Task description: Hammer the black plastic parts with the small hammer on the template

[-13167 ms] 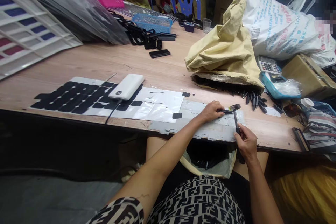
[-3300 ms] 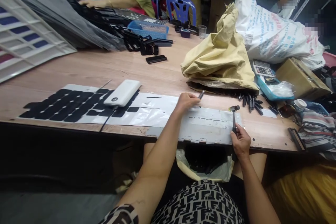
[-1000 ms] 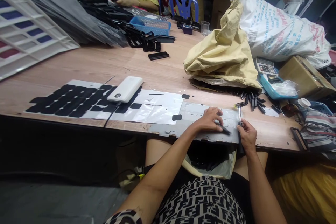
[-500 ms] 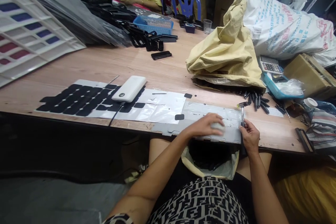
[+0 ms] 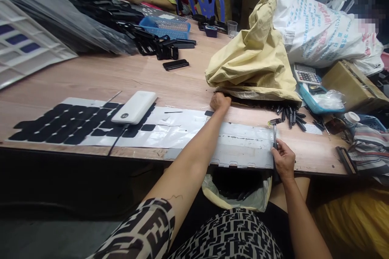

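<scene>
The right hand (image 5: 283, 160) grips the hammer (image 5: 274, 134) by its handle, the head beyond the fist. The left hand (image 5: 220, 102) is at the mouth of the yellow bag (image 5: 252, 60), its tips hidden, so I cannot tell its grip. Black pen-like pieces (image 5: 291, 116) lie at the mouth's other end, well apart from it.

Glossy glare on the white sheet (image 5: 165, 136), deep shadow beneath the tabletop (image 5: 103, 71), soft, stretched frame edges.
</scene>
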A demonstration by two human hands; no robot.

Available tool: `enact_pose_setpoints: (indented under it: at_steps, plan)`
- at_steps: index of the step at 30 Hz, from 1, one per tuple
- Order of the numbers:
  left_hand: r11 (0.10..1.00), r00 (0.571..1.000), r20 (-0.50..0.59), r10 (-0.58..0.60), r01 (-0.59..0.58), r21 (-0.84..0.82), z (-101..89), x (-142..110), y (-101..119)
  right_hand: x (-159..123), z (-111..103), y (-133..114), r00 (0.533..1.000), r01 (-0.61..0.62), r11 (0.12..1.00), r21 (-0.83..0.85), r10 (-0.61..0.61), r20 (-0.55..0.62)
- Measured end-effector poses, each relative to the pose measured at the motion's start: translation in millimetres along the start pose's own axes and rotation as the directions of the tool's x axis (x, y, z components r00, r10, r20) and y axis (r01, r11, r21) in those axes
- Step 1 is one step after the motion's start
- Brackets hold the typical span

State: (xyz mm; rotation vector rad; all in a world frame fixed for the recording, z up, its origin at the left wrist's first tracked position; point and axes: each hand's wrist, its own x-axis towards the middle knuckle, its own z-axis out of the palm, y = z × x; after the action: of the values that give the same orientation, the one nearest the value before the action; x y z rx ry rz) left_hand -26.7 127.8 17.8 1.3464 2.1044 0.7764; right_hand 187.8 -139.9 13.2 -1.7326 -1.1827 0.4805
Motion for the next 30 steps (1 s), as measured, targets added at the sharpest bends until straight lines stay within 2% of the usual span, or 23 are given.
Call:
enact_pose_setpoints:
  at_steps: [3, 6, 9, 11, 13, 15, 17, 18, 23, 27, 30]
  plan:
    - [1.000, 0.999, 0.037, -0.005, 0.006, -0.028, -7.3, -3.4, -2.0, -0.3, 0.2, 0.5, 1.000, -0.010, 1.000, 0.015, 0.010, 0.006]
    - [0.999, 0.995, 0.096, 0.022, -0.017, -0.048, -24.8, -18.0, -11.7, -0.4, 0.6, -0.2, 1.000, -0.012, 1.000, 0.019, 0.012, 0.000]
    - [0.995, 0.989, 0.116, 0.088, -0.084, -0.045, -42.8, -49.9, -23.1, -0.3, 0.5, -1.5, 1.000, -0.007, 1.000, 0.012, 0.007, -0.005]
    - [0.981, 0.967, 0.176, 0.185, -0.172, -0.086, -48.2, -77.9, -28.1, -0.1, 0.2, -1.7, 1.000, -0.007, 1.000, 0.012, 0.007, 0.002]
    - [0.945, 0.898, 0.303, 0.319, -0.276, -0.177, -45.9, -105.4, -30.2, 0.2, -0.1, -1.1, 1.000, -0.008, 1.000, 0.012, 0.007, 0.005]
    - [0.881, 0.790, 0.391, 0.472, -0.407, -0.240, -37.0, -127.0, -30.4, 0.4, -0.3, -0.1, 1.000, -0.006, 1.000, 0.013, 0.006, 0.000]
    - [0.801, 0.696, 0.402, 0.596, -0.550, -0.235, -25.0, -140.4, -30.5, 0.3, -0.4, 0.7, 1.000, -0.003, 1.000, 0.019, 0.003, -0.003]
    - [0.765, 0.664, 0.391, 0.637, -0.607, -0.215, -19.1, -144.2, -30.9, 0.1, -0.4, 0.8, 1.000, -0.002, 1.000, 0.022, 0.002, -0.001]
    - [0.679, 0.609, 0.328, 0.722, -0.714, -0.170, 0.6, -146.0, -38.6, -0.6, 0.1, -0.3, 1.000, -0.007, 1.000, 0.030, 0.007, 0.003]
    - [0.623, 0.558, 0.296, 0.775, -0.754, -0.209, 5.5, -142.6, -43.7, 0.1, 0.2, 1.4, 1.000, -0.005, 0.999, 0.045, 0.004, 0.003]
    - [0.613, 0.547, 0.287, 0.786, -0.750, -0.248, 6.2, -141.5, -43.7, -4.5, -2.9, 0.1, 0.999, 0.021, 0.999, 0.030, -0.021, 0.025]
